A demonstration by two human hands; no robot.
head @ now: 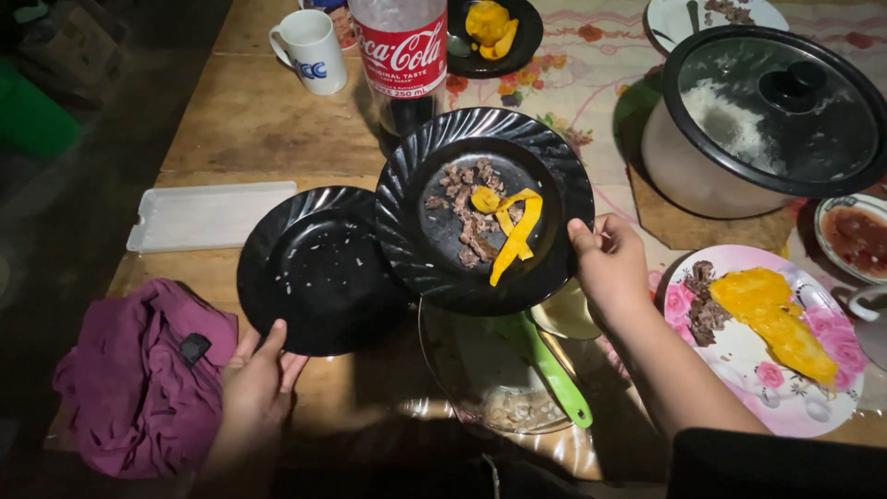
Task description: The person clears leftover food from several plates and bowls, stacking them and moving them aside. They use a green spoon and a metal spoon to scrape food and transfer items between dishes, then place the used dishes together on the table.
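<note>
My right hand (610, 261) grips the right rim of a black fluted plate (411, 199) that carries meat scraps and yellow peel strips (511, 229). It hovers tilted above a clear glass dish (462, 370) holding a green-handled utensil (557, 379). My left hand (261, 377) holds the near rim of a second black plate (314, 268), which bears only crumbs and rests on the wooden table (259, 129). The two plates overlap slightly.
A purple cloth (139, 379) lies at the left edge. A white plastic lid (208, 214), a white mug (312, 48) and a cola bottle (400, 55) stand behind. At right are a lidded rice cooker (767, 120), a pink floral plate with food (767, 342) and a sauce bowl (855, 236).
</note>
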